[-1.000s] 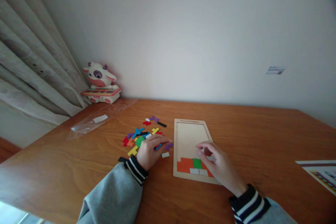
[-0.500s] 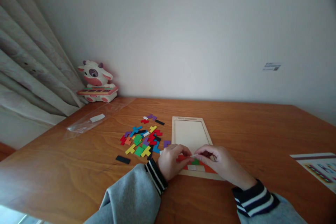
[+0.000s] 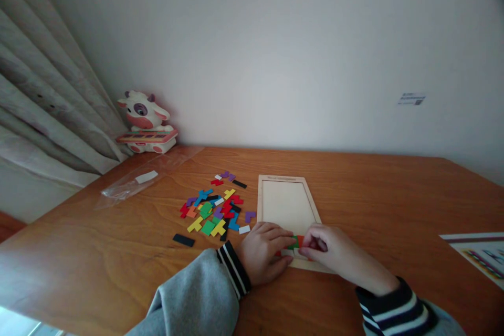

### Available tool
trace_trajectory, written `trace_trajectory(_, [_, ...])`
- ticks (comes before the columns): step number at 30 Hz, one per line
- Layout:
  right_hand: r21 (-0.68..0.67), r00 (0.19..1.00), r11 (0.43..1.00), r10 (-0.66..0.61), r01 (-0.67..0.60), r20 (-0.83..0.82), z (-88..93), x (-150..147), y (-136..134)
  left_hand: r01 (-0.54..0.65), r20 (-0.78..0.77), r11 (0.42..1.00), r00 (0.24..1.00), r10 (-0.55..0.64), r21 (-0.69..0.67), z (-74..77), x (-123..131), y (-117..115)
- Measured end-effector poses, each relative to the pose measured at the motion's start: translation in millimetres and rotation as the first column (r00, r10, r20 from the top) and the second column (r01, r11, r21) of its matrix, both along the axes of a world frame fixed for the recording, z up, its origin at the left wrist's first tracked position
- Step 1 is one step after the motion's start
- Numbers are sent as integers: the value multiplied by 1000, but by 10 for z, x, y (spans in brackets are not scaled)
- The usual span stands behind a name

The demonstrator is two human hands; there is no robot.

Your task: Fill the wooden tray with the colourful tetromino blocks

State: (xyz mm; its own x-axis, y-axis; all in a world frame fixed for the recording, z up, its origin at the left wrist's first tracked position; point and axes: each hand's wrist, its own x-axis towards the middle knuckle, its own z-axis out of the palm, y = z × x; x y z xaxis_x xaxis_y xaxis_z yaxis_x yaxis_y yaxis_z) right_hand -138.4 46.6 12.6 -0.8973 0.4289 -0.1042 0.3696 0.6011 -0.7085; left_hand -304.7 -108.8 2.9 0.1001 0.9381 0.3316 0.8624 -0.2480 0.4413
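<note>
A wooden puzzle board (image 3: 290, 199) with a raised frame lies on the table. Along its near end sit flat coloured pieces, among them a green piece (image 3: 293, 243), red ones and white pieces (image 3: 287, 253), partly covered by my hands. My left hand (image 3: 264, 252) rests over the board's near left corner, fingers stretched out on the pieces. At the near right, my right hand (image 3: 328, 249) has thumb and fingers pinched together at the red and white pieces. Whatever it holds is hidden. A loose white piece (image 3: 244, 229) lies just beyond my left wrist.
Left of the board spreads a pile of coloured puzzle pieces (image 3: 208, 212), with a black bar (image 3: 184, 240) nearer me. A clear plastic bag (image 3: 129, 184) and a cow toy with keyboard (image 3: 146, 126) are at the back left. A printed sheet (image 3: 478, 254) lies at right.
Both hands were pinching a thin pale piece together above the board's near end. Now they are apart: the left has flattened onto the pieces, and the right has shifted slightly right and down.
</note>
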Motion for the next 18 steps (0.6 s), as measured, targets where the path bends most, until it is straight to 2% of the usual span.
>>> trace_trajectory(6, [-25,999,999,36,-37,-24,-86,-6,6,-10,-1,1000,1000,10,20,-18,2,2])
trace_trajectory(11, [-46,999,998,41,-43,-26,-86,-3,6,-4,0,999,1000,4,37,-51,-9,4])
trace_trajectory(18, [6,999,1000,1,-1,-41,-85,-12,-6,2,7,1000,1000,-2,18,-16,-2,-6])
